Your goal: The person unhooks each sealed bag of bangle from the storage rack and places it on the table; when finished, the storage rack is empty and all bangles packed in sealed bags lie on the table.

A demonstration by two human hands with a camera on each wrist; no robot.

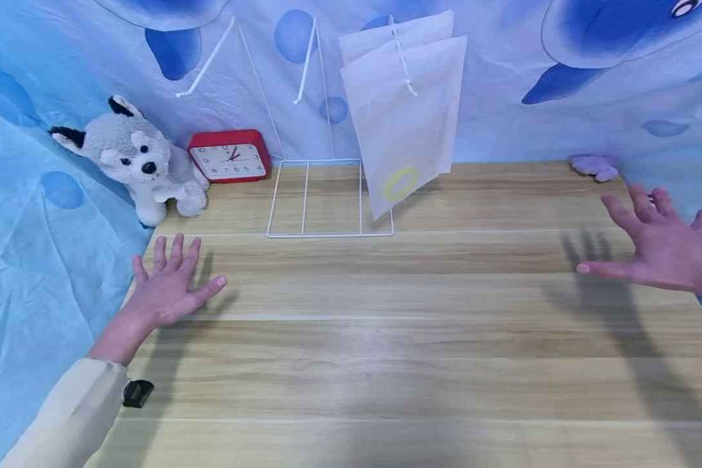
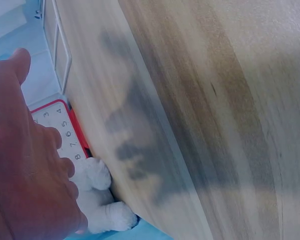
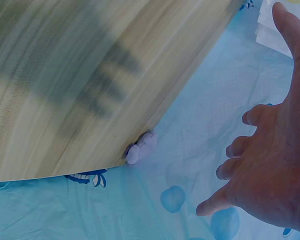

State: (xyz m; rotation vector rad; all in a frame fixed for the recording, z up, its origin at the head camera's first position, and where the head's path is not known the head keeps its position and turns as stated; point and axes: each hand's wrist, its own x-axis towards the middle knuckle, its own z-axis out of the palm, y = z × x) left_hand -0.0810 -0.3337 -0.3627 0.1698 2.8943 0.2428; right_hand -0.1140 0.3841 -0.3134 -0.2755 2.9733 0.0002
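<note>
Above the table (image 1: 386, 364), left hand (image 1: 168, 291) and right hand (image 1: 661, 250) unclenched, fingers splayed; white papers (image 1: 409, 110) hang from the wire rack (image 1: 330, 235).

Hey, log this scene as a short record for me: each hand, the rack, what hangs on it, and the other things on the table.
Left hand: fingers spread, holding nothing
Right hand: fingers spread, holding nothing
Rack: white wire rack, three prongs
Hanging: white paper sheets or bags on the right prong; yellow ring visible low on the front one
Back left: plush husky beside red clock
Back right corner: small purple object, identity unclear
Surface: wood-grain table
</note>
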